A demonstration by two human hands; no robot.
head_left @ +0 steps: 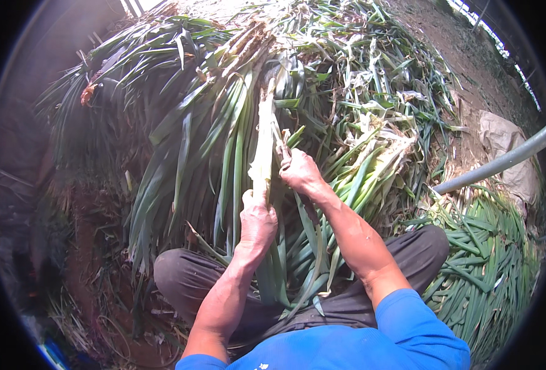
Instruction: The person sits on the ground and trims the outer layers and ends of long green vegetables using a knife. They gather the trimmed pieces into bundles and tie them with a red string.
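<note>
My left hand [259,225] is wrapped round a long, thick green onion [263,145], gripping it where the pale stem meets the leaves. The stem points away from me, and its green leaves hang down between my knees. Just right of the stem, my right hand [301,171] is closed, knuckles up. A thin, dark, brownish strip [281,143] sticks out of its fingers beside the stem; whether it is a peeled leaf or a tool I cannot make out.
A large heap of green onions [186,135] lies in front of me and to the left. Loose trimmed leaves [378,80] spread at the far right. A grey metal pipe [501,161] juts in at the right, above more green onions [483,265] and near a crumpled beige sack [507,148].
</note>
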